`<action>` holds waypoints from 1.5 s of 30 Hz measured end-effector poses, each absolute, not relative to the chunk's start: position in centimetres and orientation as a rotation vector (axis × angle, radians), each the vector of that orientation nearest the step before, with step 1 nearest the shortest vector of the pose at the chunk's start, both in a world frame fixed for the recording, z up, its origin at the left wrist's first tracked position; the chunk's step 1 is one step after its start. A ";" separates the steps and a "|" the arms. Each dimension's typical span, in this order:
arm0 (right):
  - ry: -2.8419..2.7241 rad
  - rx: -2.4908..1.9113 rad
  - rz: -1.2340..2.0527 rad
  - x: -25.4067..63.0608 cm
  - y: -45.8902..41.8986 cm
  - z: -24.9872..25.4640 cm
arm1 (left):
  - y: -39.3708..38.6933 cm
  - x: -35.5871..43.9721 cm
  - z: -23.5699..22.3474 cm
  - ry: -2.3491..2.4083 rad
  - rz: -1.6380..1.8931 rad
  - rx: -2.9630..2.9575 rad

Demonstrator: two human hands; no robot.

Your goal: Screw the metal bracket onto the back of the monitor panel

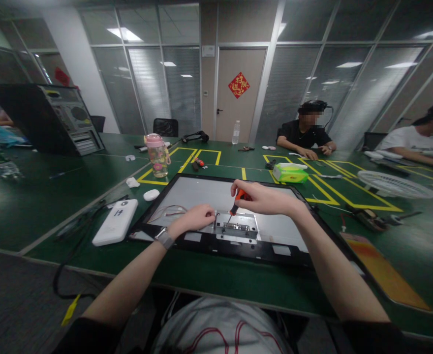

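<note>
A black-framed display panel [198,189] is lying flat on the green desk [201,276], its near edge running just inside the desk's front edge with a narrow green strip between. Near the middle of that near edge, a metal bracket [244,234] is sitting on the panel.

The right hand [262,196] is closing around the orange-and-black handle of a screwdriver [240,197], which is standing tilted with its tip pointing down at the bracket; whether the tip is touching a screw is too small to tell. The left hand [199,216] is resting at the bracket's left edge, fingers loosely curled; I cannot tell whether it is pinching anything. Thin wires [168,212] are trailing just beyond it.

A white power bank [116,221] is lying close to the panel's left edge, and a white rounded case [150,195] is almost meeting it, narrowing that side. A pink-lidded bottle [158,156] is standing past the far-left corner; a green tissue pack [291,173] is lying close behind the far-right corner. An orange-gold slab [386,268] is bordering the right forearm, toward the desk's front edge.
</note>
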State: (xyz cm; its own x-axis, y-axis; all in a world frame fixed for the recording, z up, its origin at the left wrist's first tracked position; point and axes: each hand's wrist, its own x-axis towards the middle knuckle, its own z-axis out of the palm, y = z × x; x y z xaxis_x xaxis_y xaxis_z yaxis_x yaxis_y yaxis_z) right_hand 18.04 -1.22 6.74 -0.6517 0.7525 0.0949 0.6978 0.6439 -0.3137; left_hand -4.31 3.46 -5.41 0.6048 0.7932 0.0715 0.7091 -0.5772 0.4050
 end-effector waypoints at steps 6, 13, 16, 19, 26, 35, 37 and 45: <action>-2.641 -1.166 0.344 18.2 -1.0 6.8 | 3.2 -4.4 -5.3 1.222 0.344 2.497; -2.595 -1.249 0.228 17.8 -0.6 6.5 | 3.2 -4.4 -5.2 1.222 0.357 2.487; -2.588 -1.225 0.270 17.8 -0.8 6.6 | 3.3 -4.4 -5.3 1.212 0.361 2.491; -2.594 -1.198 0.318 17.9 -1.0 6.7 | 3.4 -4.4 -5.5 1.211 0.365 2.489; -2.613 -1.217 0.359 18.0 -0.8 6.6 | 3.1 -4.2 -5.0 1.227 0.347 2.477; -2.611 -1.156 0.299 17.8 -0.7 6.5 | 2.7 -4.1 -4.6 1.247 0.336 2.487; -2.591 -1.180 0.254 17.7 -0.7 6.4 | 2.7 -4.0 -4.5 1.265 0.333 2.479; -2.586 -1.216 0.248 17.7 -0.9 6.4 | 2.9 -4.2 -4.9 1.251 0.344 2.496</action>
State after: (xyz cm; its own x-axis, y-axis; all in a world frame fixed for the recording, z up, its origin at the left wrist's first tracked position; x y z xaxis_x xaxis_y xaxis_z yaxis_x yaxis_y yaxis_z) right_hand 17.66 -0.92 6.41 -0.6101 0.7735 0.1719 0.7267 0.6327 -0.2677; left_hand -4.16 2.86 -4.93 0.5857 0.8077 0.0678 0.7288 -0.5614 0.3922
